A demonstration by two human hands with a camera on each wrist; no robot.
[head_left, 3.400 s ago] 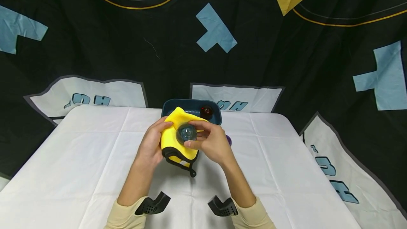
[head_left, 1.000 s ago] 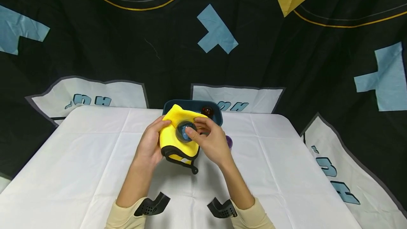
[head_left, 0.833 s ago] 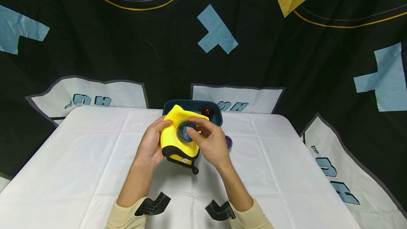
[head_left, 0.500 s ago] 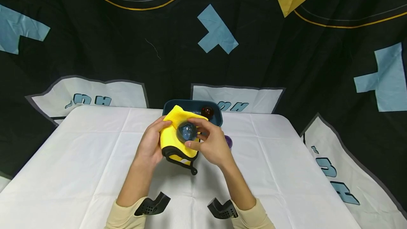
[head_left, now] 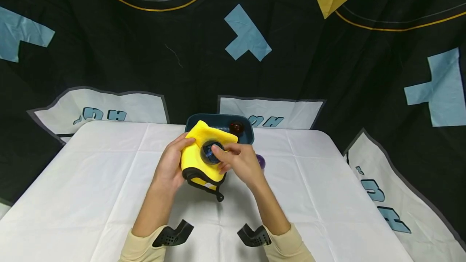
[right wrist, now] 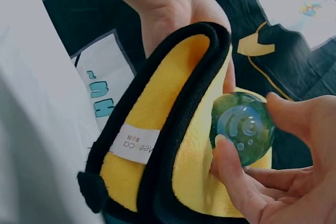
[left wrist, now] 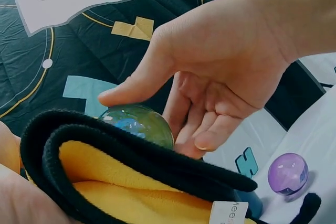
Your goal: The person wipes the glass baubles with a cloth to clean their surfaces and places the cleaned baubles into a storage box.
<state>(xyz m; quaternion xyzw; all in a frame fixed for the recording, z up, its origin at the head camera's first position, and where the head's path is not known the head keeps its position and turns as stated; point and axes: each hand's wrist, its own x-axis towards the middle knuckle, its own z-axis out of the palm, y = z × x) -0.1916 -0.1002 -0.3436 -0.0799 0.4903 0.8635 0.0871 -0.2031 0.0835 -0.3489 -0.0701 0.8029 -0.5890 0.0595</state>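
A folded yellow cloth (head_left: 191, 161) with black edging and a small loop is held by my left hand (head_left: 170, 164), thumb on its near face. Against that face lies a clear bluish-green glass ball (right wrist: 239, 121). My right hand (head_left: 243, 164) pinches the ball, thumb across its front in the head view. Seen from the right wrist, the thumb and a fingertip touch opposite sides of the ball, with other fingers below it. The left hand's fingers behind the cloth are mostly hidden.
Behind the cloth stands a dark blue tray (head_left: 250, 134) with a dark red ball (head_left: 236, 128) inside. A purple ball (left wrist: 288, 174) rests on the white-covered table (head_left: 127, 197), right of the cloth. A black printed curtain (head_left: 145, 51) hangs behind the table.
My right thumb has moved up across the front of the glass ball and the other right fingers have shifted lower. The cloth has moved slightly left; the left hand keeps its hold.
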